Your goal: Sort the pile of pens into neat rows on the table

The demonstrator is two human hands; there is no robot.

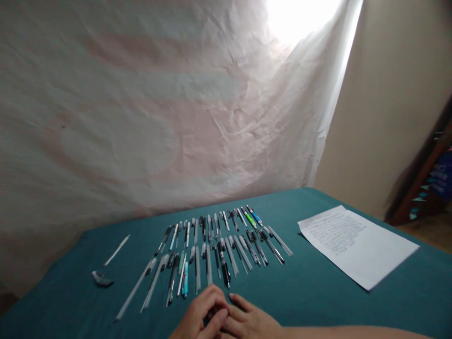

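Observation:
At the front edge of the view my left hand [205, 313] is curled over the fingers of my right hand [251, 320]. My right hand lies palm down on the cloth, one finger stretched out apart from the others. No pen is visible in either hand. Just beyond my fingertips lies a thick black pen [225, 268] in the nearer of two rows. A light-blue pen [185, 280] and several clear-barrelled pens share that row. In the farther row, a green pen [250, 218] and a blue pen [255, 217] are at the right end.
A dark green cloth [282, 292] covers the table. To the right lies a written paper sheet [367, 254]. A thin white strip [117, 249] and a small dark-and-clear object [102, 279] are at the left. Behind the table hangs a pale sheet [141, 117].

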